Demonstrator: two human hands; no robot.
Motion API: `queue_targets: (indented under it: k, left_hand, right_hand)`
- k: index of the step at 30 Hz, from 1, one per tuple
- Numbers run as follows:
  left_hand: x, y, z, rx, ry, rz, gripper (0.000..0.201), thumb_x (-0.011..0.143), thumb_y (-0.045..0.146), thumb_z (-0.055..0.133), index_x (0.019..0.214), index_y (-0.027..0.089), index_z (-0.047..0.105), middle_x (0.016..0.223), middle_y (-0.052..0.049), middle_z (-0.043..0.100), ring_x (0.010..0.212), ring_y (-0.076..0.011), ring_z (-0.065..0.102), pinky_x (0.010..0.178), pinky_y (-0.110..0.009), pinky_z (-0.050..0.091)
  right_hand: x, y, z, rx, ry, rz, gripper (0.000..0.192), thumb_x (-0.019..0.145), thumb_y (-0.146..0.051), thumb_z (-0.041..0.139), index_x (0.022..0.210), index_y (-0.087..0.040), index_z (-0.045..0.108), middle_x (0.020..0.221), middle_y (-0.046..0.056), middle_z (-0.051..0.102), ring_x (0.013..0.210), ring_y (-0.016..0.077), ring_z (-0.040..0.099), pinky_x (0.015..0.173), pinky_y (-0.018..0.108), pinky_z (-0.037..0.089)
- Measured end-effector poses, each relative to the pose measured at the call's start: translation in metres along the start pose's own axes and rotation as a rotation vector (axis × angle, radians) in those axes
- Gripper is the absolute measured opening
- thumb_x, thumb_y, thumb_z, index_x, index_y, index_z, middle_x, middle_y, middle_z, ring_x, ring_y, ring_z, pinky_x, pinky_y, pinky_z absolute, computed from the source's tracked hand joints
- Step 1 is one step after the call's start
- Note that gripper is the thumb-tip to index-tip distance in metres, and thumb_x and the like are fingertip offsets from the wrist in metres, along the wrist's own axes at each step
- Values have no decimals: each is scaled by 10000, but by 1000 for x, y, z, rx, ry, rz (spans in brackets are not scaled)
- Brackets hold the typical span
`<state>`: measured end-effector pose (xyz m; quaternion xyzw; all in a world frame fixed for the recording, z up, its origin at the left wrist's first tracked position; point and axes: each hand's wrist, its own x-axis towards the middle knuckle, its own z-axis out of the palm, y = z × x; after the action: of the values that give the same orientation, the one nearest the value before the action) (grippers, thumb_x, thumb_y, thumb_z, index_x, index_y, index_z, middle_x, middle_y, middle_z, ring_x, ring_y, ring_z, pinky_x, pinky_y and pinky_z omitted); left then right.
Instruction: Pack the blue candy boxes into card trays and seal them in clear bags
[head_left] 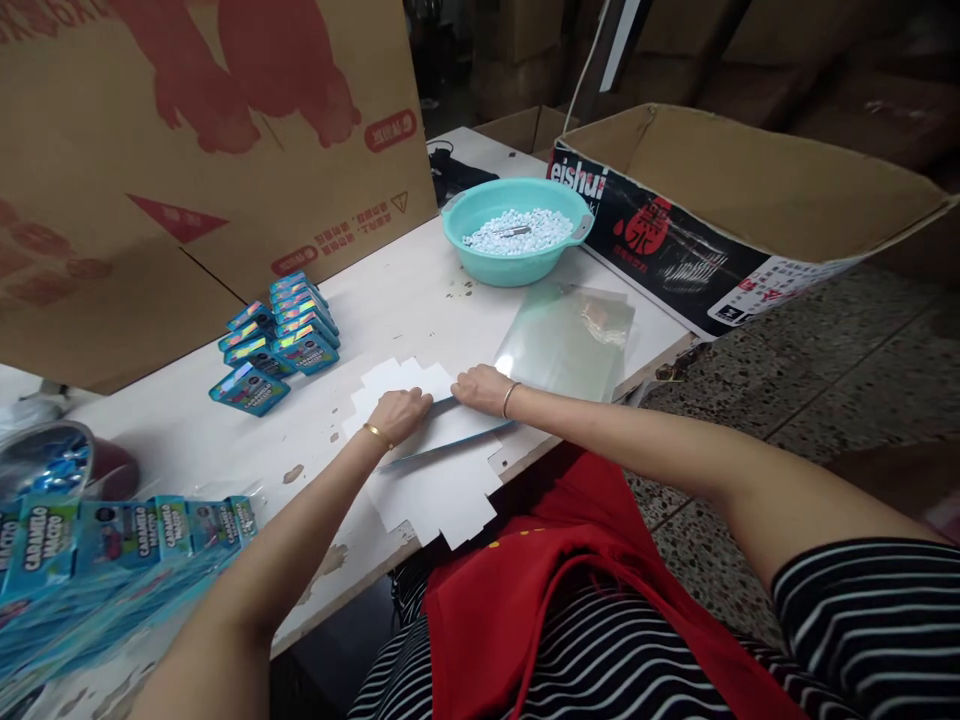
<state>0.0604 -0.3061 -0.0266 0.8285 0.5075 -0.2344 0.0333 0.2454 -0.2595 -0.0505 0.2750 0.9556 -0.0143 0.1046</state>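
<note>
Both hands lay flat on the white card blank (435,470): left hand (397,413) and right hand (484,388) pressed side by side, nothing pinched; blank's long axis ran toward her lap.

White card sheets (439,480) are pressed flat on a white desk (390,300) w/ chipped brown patches; gold bangles are worn on both wrists. A teal basin (517,232) is filled w/ white pellets, and small boxes (277,340) are printed in bright blue w/ multicolour labels. A brown carton (187,150) is marked w/ red print, a black-sided carton (675,250) w/ red & white lettering, and black-white stripes are seen on the clothing under a red cloth (525,600).
</note>
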Motion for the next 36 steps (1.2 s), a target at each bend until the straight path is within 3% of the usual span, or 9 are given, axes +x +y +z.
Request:
queue_targets:
  k: [3, 8, 11, 13, 17, 19, 21, 28, 36]
  left_hand:
    - [-2, -1, -5, -45, -18, -49, 241, 909, 161, 346, 1027, 141, 556, 967, -145, 594, 841, -261, 611, 676, -343, 432]
    - [-18, 15, -12, -172, -24, -313, 349, 862, 135, 365, 1190, 82, 470, 1012, -178, 600, 875, -309, 616, 671, -366, 452]
    - [-33, 38, -12, -311, 22, -465, 589, 899, 216, 355, 1426, 42, 156, 1124, -224, 553, 838, -328, 625, 644, -391, 465]
    - [-44, 48, -12, -365, 104, -465, 644, 924, 283, 361, 1464, 71, 80, 1256, -245, 478, 872, -334, 620, 668, -415, 482]
    - [-66, 41, -8, -152, 305, 4, 463, 881, 86, 351, 1323, 153, 471, 1404, -150, 403, 1273, -339, 395, 1027, -508, 348]
    - [-73, 32, -1, -75, 289, 293, 496, 829, 13, 377, 1253, 206, 546, 1394, -75, 443, 1377, -301, 236, 1129, -549, 150]
    - [-77, 27, 7, -68, 202, 442, 518, 814, 4, 395, 1259, 226, 542, 1387, -48, 459, 1370, -274, 260, 1136, -554, 112]
    - [-76, 22, 19, -128, 82, 529, 527, 825, 8, 391, 1299, 209, 505, 1392, -84, 454, 1302, -259, 386, 1116, -564, 183]
    - [-80, 7, 18, -328, 230, 585, 307, 963, 171, 347, 953, 172, 654, 1166, -67, 629, 1207, -189, 508, 1153, -510, 214]
  right_hand:
    - [1, 7, -6, 11, 43, -17, 282, 914, -100, 362, 1097, -103, 577, 1042, 155, 602, 987, 282, 567, 765, 374, 415]
    - [-38, -8, -19, 135, 476, 28, 489, 876, -227, 542, 1343, -135, 428, 1337, 161, 451, 1189, 299, 392, 920, 412, 348]
    - [-78, -34, -5, 209, 452, -24, 482, 864, -114, 447, 1343, -165, 441, 1362, 152, 437, 1021, 257, 468, 797, 376, 388]
    - [-98, -48, 11, 221, 368, -127, 516, 827, -94, 469, 1335, -178, 448, 1437, 144, 357, 976, 240, 481, 765, 364, 398]
    - [-108, -56, 38, 257, 334, -199, 393, 900, -242, 500, 1288, -184, 483, 1457, 139, 331, 998, 230, 484, 782, 364, 418]
    - [-101, -51, 44, 285, 372, -215, 313, 929, -323, 482, 1196, -171, 541, 1400, 148, 399, 1015, 229, 485, 797, 364, 424]
    - [-92, -45, 47, 320, 427, -264, 276, 943, -355, 452, 1072, -151, 586, 1315, 152, 470, 1026, 224, 484, 818, 356, 427]
    - [-66, -44, 48, 538, 570, -340, 281, 980, -269, 341, 959, -110, 572, 917, 101, 560, 835, 169, 456, 794, 295, 428]
    - [-64, -45, 53, 506, 668, -307, 290, 976, -226, 331, 932, -96, 587, 891, 111, 577, 831, 172, 459, 784, 299, 446]
